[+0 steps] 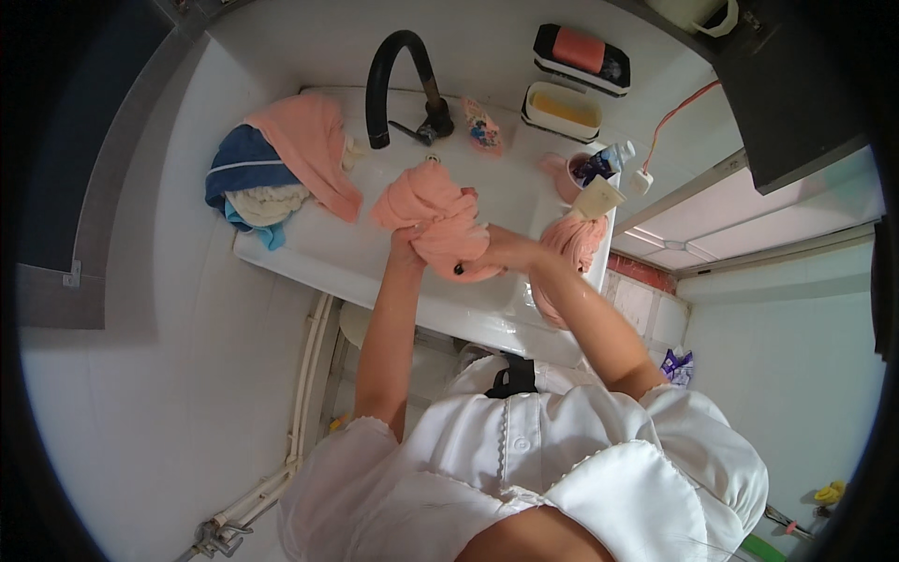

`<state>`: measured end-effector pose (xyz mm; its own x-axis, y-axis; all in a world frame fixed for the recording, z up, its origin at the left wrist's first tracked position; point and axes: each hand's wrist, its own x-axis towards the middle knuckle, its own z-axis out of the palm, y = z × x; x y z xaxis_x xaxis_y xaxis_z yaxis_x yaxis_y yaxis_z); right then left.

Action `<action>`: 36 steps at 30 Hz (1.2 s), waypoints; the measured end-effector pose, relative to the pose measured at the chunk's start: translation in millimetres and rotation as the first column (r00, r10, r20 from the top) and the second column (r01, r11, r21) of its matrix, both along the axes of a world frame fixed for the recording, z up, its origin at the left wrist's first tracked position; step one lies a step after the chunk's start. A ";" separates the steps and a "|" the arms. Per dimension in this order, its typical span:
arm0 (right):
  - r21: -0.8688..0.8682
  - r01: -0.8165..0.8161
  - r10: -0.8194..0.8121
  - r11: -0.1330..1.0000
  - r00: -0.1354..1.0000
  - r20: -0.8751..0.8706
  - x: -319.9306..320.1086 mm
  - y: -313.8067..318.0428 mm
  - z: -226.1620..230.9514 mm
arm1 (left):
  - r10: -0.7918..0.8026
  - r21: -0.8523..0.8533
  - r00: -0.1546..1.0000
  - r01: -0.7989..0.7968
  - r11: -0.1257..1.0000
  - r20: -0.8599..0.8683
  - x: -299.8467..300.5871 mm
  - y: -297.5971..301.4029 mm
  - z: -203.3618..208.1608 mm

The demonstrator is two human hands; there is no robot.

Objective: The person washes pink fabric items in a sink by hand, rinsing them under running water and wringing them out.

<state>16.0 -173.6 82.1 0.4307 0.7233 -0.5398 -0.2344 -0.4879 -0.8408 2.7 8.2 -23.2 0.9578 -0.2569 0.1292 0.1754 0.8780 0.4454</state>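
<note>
Left hand [405, 242], right hand [508, 250]: I have both closed around the bunched pink cloth [435, 208], above the sink [314, 265]. Mid-job, I judge; cloth not yet set down. Heap [272, 159] left of the hands, pink bundle [575, 242] right: done or waiting, can't tell.

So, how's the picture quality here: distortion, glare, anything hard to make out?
Head view: strong fisheye bend, with pale pipes curving and black corners; head view: bright shine on the front edge of the sink; head view: folds in the pink cloth readable, but many fingers of the left hand and right hand hidden.
</note>
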 end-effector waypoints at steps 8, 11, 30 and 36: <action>0.323 0.149 0.110 0.935 0.742 -0.661 5.3 -22.7 -63.9 | -0.079 0.063 0.997 0.078 0.995 0.014 -3.8 -27.7 12.0; 0.279 0.215 0.049 0.936 0.704 -0.709 10.5 -28.2 -96.1 | 0.044 0.059 0.999 -0.043 0.997 -0.017 -7.7 -51.1 53.7; 0.341 0.227 -0.410 0.912 0.471 0.781 -6.4 -14.6 -45.1 | 0.643 0.566 0.756 -0.478 0.671 -0.124 -29.4 -67.0 63.3; 0.165 -0.068 -0.112 0.984 0.482 0.869 24.5 -6.1 -24.6 | 0.515 0.660 0.832 -0.506 0.555 0.205 -27.4 -46.1 81.5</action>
